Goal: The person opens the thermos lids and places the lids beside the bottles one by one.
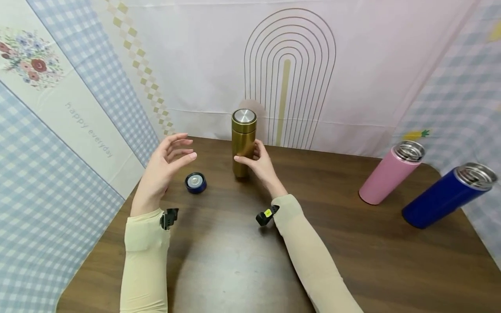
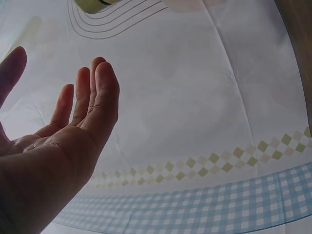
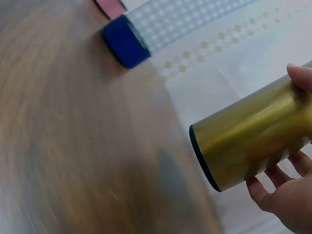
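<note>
A gold vacuum flask (image 1: pixel 243 148) with a steel-topped lid stands upright at the middle back in the head view. My right hand (image 1: pixel 260 165) grips its side, thumb across the front and fingers round the back. In the right wrist view, the dark base of the gold flask (image 3: pixel 248 136) shows below the fingers. To the left, my left hand (image 1: pixel 162 167) hovers with relaxed, slightly bent fingers and holds nothing. Just right of it, a blue flask lid (image 1: pixel 195 182) lies on the table with its inner side up.
A pink flask (image 1: pixel 385 180) and a blue flask (image 1: pixel 442 202), both lidless, stand at the right on the wooden table (image 1: pixel 235 269). Part of a pink lid (image 3: pixel 111 7) shows beside the blue one in the right wrist view. Patterned cloth (image 1: pixel 203 56) hangs behind.
</note>
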A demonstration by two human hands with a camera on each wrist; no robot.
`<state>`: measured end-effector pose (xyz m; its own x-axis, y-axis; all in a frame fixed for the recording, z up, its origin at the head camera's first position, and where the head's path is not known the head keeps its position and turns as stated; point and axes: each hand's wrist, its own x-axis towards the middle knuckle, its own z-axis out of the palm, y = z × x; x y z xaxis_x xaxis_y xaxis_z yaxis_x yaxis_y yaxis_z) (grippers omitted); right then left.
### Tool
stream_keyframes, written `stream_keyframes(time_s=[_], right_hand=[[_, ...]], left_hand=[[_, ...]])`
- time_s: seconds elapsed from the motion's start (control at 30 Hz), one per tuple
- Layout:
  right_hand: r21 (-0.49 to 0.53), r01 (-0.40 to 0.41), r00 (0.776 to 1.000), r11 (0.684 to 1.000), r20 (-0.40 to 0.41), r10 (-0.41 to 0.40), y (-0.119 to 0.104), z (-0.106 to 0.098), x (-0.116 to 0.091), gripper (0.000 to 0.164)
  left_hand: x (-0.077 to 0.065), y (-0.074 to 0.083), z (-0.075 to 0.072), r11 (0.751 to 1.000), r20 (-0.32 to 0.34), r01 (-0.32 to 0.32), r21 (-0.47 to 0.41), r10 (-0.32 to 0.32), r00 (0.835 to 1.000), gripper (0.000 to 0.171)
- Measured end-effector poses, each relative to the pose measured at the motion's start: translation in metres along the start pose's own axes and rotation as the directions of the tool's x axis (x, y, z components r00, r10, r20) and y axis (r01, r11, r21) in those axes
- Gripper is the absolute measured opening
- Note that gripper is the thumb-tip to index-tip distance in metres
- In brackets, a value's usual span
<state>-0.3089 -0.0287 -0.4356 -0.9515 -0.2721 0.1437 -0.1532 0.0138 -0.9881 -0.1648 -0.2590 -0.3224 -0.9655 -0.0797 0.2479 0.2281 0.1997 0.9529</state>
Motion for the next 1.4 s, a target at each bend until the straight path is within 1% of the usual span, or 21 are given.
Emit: stream_keyframes(time_s=[0.1, 0.2, 0.37, 0.47, 0.63, 0.73, 0.8, 0.87, 0.97, 1.03, 1.17, 1.23, 1.3, 1.33, 1.4], right_hand=[[0.009, 0.028, 1.000, 1.000, -0.003, -0.028, -0.011, -0.018, -0.009, 0.075], [0.003, 0.057, 0.998, 0.998, -0.003, -0.057, -0.022, -0.038, -0.020, 0.073], [-0.014, 0.102, 0.994, 0.995, 0.031, -0.102, -0.037, -0.074, -0.043, 0.069], [-0.045, 0.124, 0.990, 0.991, 0.067, -0.121, -0.042, -0.096, -0.058, 0.069], [-0.116, 0.165, 0.976, 0.979, 0.164, -0.145, -0.048, -0.123, -0.087, 0.067], [-0.168, 0.197, 0.960, 0.966, 0.231, -0.156, -0.051, -0.133, -0.103, 0.067], [-0.194, 0.216, 0.949, 0.957, 0.271, -0.159, -0.054, -0.138, -0.111, 0.067], [-0.210, 0.235, 0.936, 0.949, 0.311, -0.163, -0.056, -0.142, -0.119, 0.066], [-0.218, 0.251, 0.917, 0.943, 0.365, -0.159, -0.058, -0.144, -0.127, 0.064], [-0.225, 0.257, 0.906, 0.940, 0.393, -0.154, -0.058, -0.143, -0.130, 0.063], [-0.249, 0.259, 0.895, 0.933, 0.426, -0.135, -0.056, -0.140, -0.134, 0.062], [-0.266, 0.263, 0.890, 0.927, 0.438, -0.127, -0.054, -0.138, -0.134, 0.062], [-0.277, 0.264, 0.884, 0.924, 0.452, -0.117, -0.053, -0.136, -0.134, 0.062], [-0.278, 0.264, 0.881, 0.923, 0.458, -0.114, -0.053, -0.135, -0.134, 0.062], [-0.273, 0.259, 0.876, 0.927, 0.471, -0.106, -0.052, -0.134, -0.135, 0.062]], left_hand=[[-0.001, 0.000, 0.002, 1.000, 0.016, 0.010, 0.025, -0.010, 1.000, 0.055], [-0.002, 0.001, 0.005, 1.000, 0.032, 0.013, 0.027, -0.014, 0.999, 0.055], [-0.001, 0.002, 0.012, 1.000, 0.074, -0.010, -0.013, 0.011, 0.997, 0.052], [0.000, 0.003, 0.018, 0.999, 0.114, -0.025, -0.043, 0.029, 0.993, 0.052], [0.000, 0.003, 0.029, 0.996, 0.204, -0.038, -0.086, 0.055, 0.977, 0.054], [-0.001, 0.003, 0.036, 0.994, 0.262, -0.040, -0.106, 0.067, 0.963, 0.056], [-0.002, 0.004, 0.042, 0.993, 0.298, -0.051, -0.105, 0.080, 0.951, 0.058], [-0.001, 0.005, 0.049, 0.993, 0.338, -0.070, -0.098, 0.100, 0.936, 0.062], [-0.001, 0.008, 0.058, 0.989, 0.402, -0.119, -0.083, 0.142, 0.904, 0.067], [-0.001, 0.010, 0.064, 0.984, 0.454, -0.157, -0.082, 0.177, 0.873, 0.071], [0.000, 0.015, 0.075, 0.967, 0.559, -0.239, -0.084, 0.245, 0.792, 0.082], [0.001, 0.019, 0.079, 0.958, 0.597, -0.275, -0.082, 0.268, 0.756, 0.084], [0.002, 0.022, 0.082, 0.948, 0.623, -0.311, -0.066, 0.282, 0.729, 0.083], [0.003, 0.023, 0.083, 0.943, 0.631, -0.327, -0.062, 0.291, 0.719, 0.082], [0.004, 0.025, 0.083, 0.934, 0.642, -0.354, -0.052, 0.303, 0.704, 0.080]])
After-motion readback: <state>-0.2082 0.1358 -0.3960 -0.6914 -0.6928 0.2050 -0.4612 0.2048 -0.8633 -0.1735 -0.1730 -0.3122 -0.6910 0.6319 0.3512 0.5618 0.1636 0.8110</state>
